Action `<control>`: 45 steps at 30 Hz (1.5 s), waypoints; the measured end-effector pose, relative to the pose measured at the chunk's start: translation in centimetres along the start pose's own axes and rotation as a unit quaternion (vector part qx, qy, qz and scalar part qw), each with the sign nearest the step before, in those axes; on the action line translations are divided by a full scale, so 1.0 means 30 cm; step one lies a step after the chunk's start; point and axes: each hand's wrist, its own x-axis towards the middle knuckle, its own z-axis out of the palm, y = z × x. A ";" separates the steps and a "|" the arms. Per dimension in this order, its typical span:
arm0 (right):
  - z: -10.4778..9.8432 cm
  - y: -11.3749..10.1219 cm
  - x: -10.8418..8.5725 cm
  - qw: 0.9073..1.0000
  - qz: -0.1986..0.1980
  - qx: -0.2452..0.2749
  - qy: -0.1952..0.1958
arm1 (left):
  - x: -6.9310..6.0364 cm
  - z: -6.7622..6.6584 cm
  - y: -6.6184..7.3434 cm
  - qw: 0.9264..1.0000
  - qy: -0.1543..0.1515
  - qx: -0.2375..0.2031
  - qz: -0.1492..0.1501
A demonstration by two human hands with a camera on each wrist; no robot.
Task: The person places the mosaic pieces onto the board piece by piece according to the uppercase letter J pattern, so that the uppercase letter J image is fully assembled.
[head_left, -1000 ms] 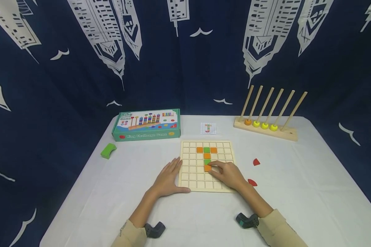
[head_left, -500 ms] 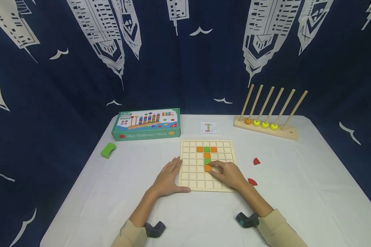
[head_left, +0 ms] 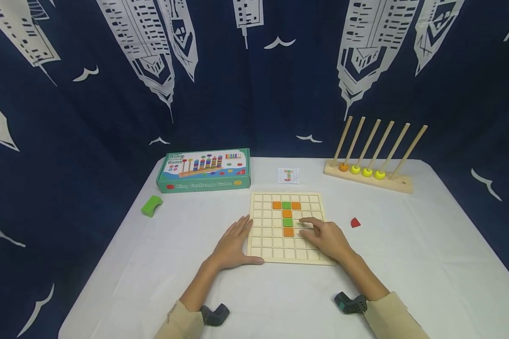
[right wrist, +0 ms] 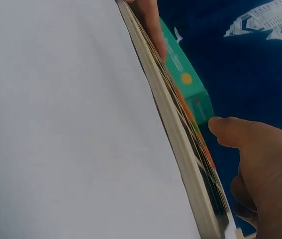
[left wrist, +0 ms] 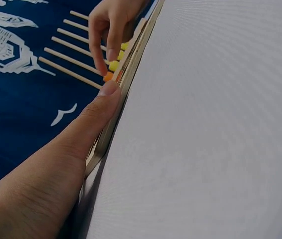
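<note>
A wooden grid board (head_left: 267, 242) lies on the white table. Orange and green square tiles form a T on it: a short row across the top and a column running down to an orange tile (head_left: 288, 232). My left hand (head_left: 233, 245) rests along the board's left edge, fingers straight, its thumb (left wrist: 93, 114) at the near edge. Just right of the column, my right hand (head_left: 326, 238) is over the board with finger and thumb bent and apart, nothing between them. A red quarter-round piece (head_left: 355, 222) lies to the right of the board.
Behind the board lies a small pattern card (head_left: 288, 175). A green game box (head_left: 203, 172) stands back left, with a green arch block (head_left: 151, 205) in front of it. Back right is a wooden peg rack (head_left: 369, 176) with one orange and several yellow beads.
My right hand has let go of the lowest orange tile and moved right. Its arm now covers the place where the nearer red piece lay. The left hand stays put.
</note>
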 end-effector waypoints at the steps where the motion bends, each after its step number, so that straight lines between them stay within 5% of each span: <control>1: -0.011 0.013 -0.007 1.000 0.003 0.000 0.007 | 0.001 0.001 0.001 1.000 0.001 -0.001 0.001; 7: -0.084 0.105 -0.056 0.997 0.027 -0.001 0.067 | 0.000 0.005 0.003 1.000 0.004 0.002 0.006; 16: -0.176 0.212 -0.116 0.982 0.096 -0.092 0.131 | -0.002 0.004 0.001 1.000 0.011 0.004 0.006; 30: -0.193 0.246 -0.141 0.972 0.172 -0.123 0.100 | -0.002 0.005 -0.001 1.000 0.012 0.000 0.005; 39: -0.185 0.244 -0.133 0.984 0.132 -0.095 0.067 | 0.000 0.005 -0.005 1.000 0.015 -0.001 0.001; 45: -0.210 0.272 -0.155 0.983 0.127 -0.102 0.082 | -0.001 0.006 -0.002 1.000 0.014 -0.006 0.006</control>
